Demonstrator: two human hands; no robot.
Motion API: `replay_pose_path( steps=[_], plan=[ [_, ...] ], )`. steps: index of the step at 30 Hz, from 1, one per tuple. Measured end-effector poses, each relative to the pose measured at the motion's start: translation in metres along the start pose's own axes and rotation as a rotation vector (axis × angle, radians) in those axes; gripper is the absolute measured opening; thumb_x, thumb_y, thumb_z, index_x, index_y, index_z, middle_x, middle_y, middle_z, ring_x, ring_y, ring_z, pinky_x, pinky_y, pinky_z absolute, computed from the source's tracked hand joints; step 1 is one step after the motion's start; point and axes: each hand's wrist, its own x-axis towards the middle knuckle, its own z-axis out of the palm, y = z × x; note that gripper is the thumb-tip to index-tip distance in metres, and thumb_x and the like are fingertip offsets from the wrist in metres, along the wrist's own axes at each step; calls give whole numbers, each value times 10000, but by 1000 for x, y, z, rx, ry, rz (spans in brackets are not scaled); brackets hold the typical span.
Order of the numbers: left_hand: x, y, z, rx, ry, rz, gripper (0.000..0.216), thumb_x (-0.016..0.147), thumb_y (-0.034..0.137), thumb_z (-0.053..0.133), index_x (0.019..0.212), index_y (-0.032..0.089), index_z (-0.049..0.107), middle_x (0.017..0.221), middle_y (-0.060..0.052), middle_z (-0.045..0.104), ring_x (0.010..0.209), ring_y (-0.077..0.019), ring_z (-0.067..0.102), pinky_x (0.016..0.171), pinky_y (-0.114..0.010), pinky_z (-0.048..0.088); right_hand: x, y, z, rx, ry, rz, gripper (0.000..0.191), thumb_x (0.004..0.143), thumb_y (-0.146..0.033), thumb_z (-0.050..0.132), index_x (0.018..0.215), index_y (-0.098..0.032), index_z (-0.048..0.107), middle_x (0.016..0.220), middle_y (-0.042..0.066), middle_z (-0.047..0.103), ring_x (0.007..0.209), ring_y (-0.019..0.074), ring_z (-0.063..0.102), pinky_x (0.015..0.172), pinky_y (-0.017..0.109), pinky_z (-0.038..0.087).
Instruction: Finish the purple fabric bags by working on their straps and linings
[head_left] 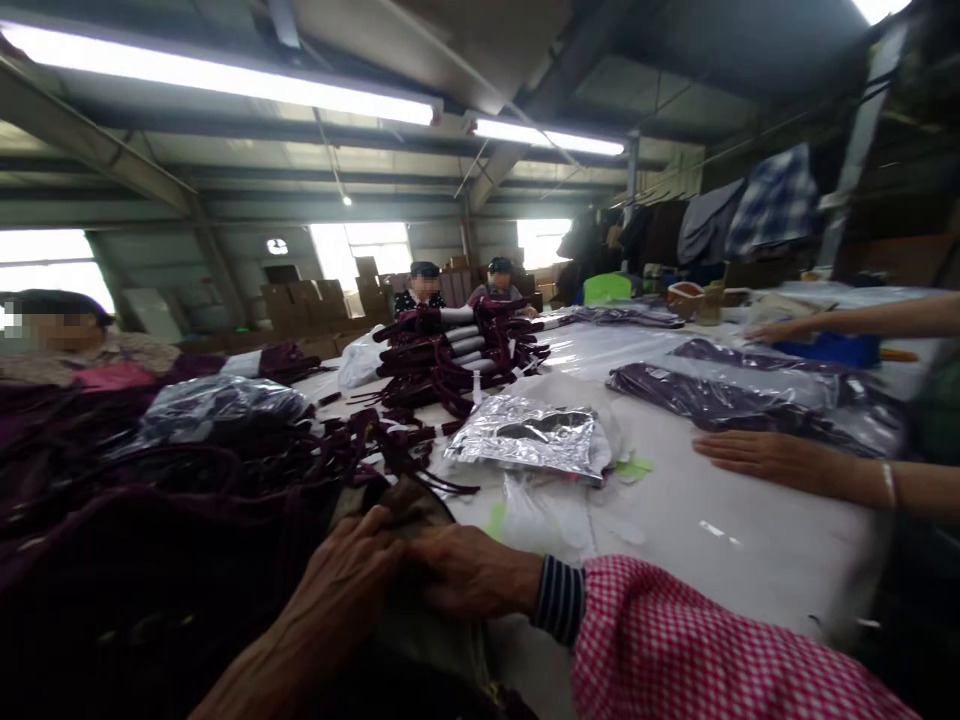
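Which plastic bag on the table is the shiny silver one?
The crinkled silver bag in the middle of the table, just beyond the person's hands. The other bags are clear, with dark purple clothes inside.

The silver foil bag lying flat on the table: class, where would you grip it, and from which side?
Probably pinch the near edge of the silver foil bag, coming from the wearer's side. It lies flat and crinkled on the table, its edge slightly lifted over clear plastic, with dark straps crowding the far side.
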Motion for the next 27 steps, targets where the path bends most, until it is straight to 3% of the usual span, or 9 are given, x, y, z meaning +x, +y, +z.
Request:
replay_pose_path(
  steps=[3,6,10,17,20,24,27],
  plan=[
    [6,3,-25,-36,-189,-112,238,939,194,472,790,209,656,799,-48,651,788,-214,613,766,-344,448,-8,-2,-1,49,-39,6,163,813,-241,657,958,-172,633,1001,49,634,841,181,584,700,263,416],
    [10,1,-45,-128,-274,-219,190,915,218,516,936,250,703,888,-31,672,908,-228,639,832,-347,445,-11,-6,-3,74,-56,22,90,833,-179,638,922,-177,647,964,33,633,876,178,593,755,263,420],
    [7,-2,-46,-219,-333,-266,406,753,108,575,1093,297,692,1068,-10,677,1061,-239,615,938,-374,425,-10,-11,-4,31,-46,58,111,866,-205,615,968,-183,649,986,39,651,913,188,612,778,268,430],
    [-3,-5,-18,-167,-203,-234,461,768,60,515,1131,308,655,1045,-2,657,1032,-228,581,919,-372,407,-2,-28,9,-254,-96,119,194,817,-257,597,963,-136,642,964,117,709,780,242,667,620,311,463],
    [-4,-5,-2,-97,-133,-119,380,811,72,511,1096,274,659,1029,-17,653,966,-221,568,879,-361,400,4,-34,13,-303,-106,159,258,794,-239,598,1007,-99,633,932,149,717,724,262,680,555,323,476],
    [0,-4,9,-43,68,90,289,842,85,540,1070,225,649,1095,-48,657,1116,-251,528,1052,-417,322,5,-34,12,-296,-104,147,332,753,-220,631,1059,-92,615,951,146,725,722,268,693,540,327,492],
    [4,-7,3,19,52,36,225,856,66,511,945,201,668,923,-57,675,1041,-261,565,1118,-475,256,0,-31,12,-307,-83,108,226,787,-216,619,995,-127,628,939,118,722,723,247,689,545,312,481]
  ],
)
